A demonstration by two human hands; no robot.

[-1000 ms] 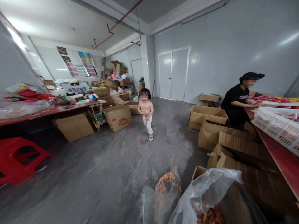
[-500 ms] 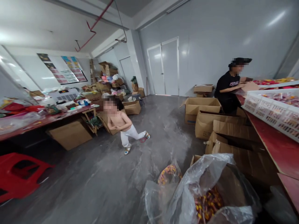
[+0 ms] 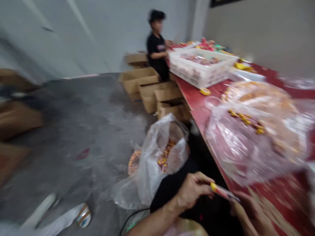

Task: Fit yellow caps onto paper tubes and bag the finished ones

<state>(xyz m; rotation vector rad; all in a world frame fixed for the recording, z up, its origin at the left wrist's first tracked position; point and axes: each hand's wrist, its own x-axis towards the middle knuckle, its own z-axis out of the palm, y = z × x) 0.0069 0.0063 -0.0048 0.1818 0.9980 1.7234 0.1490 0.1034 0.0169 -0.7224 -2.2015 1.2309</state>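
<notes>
The picture is blurred by motion. My left hand (image 3: 193, 193) is at the bottom middle, fingers closed on one end of a thin stick-like item with a yellow and red end (image 3: 222, 192). My right hand (image 3: 253, 211) is at the item's other end by the edge of the red table (image 3: 197, 105); whether it grips the item I cannot tell. Just above both hands, a large clear plastic bag of small yellow and red pieces (image 3: 256, 131) lies on the table.
A second clear bag of pieces (image 3: 159, 160) sits on the floor left of the table. Open cardboard boxes (image 3: 152, 91) line the table's side. A white crate (image 3: 200, 67) stands farther along the table. A person in black (image 3: 157, 49) works there. A tape roll (image 3: 84, 216) lies on the floor.
The view has swung sharply right and down, from the room and a child to the red table. My hands and the stick-like item have come into view.
</notes>
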